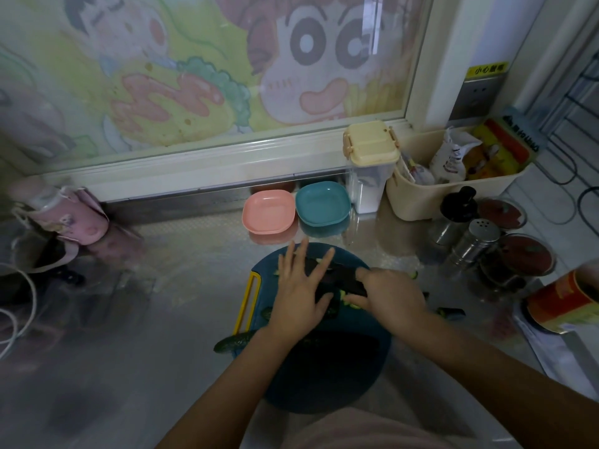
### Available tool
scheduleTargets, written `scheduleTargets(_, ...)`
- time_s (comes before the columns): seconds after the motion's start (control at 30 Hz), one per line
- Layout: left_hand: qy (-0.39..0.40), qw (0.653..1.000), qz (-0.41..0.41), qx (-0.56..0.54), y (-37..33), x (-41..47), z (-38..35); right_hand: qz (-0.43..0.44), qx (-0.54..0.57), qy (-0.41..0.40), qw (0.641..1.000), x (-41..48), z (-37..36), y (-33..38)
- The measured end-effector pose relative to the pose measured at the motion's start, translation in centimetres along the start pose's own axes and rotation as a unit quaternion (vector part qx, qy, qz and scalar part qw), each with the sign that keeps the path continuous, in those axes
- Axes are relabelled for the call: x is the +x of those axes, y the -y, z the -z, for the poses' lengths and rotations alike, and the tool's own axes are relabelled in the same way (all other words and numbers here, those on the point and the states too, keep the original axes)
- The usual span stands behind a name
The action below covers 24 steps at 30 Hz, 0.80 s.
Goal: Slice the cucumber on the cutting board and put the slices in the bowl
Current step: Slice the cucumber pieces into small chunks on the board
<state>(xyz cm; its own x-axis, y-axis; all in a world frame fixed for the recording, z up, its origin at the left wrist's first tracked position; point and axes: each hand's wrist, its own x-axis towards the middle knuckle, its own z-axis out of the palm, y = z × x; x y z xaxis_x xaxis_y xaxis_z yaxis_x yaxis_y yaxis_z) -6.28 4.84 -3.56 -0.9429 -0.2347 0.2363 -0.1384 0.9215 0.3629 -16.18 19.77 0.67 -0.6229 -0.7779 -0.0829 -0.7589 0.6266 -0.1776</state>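
A dark blue cutting board (327, 377) lies on the steel counter in front of me. My left hand (299, 286) rests flat on the dark knife blade (324, 265), fingers spread, pressing it over cucumber pieces (351, 305) on the board. My right hand (390, 293) is shut on the knife handle (358, 286). A piece of whole cucumber (231, 342) sticks off the board's left edge under my left forearm. Behind the board stand a teal bowl (322, 204) and a pink bowl (269, 211), both with nothing in them.
Cucumber scraps (449, 312) lie right of the board. Metal shakers (475, 243), lidded jars (525, 257) and an orange can (564, 301) crowd the right side. A cream basket (421, 202) and a clear container (369, 176) stand at the back right. A pink bottle (61, 212) lies at the left.
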Motion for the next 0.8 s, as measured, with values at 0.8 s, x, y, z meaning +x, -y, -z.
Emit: scheduleTargets(0.8, 0.091, 0.988, 0.095, 0.086, 4.8, 1.2, -1.1, -0.055, 0.033, 0.037, 0.997, -1.3, 0.9, -5.3)
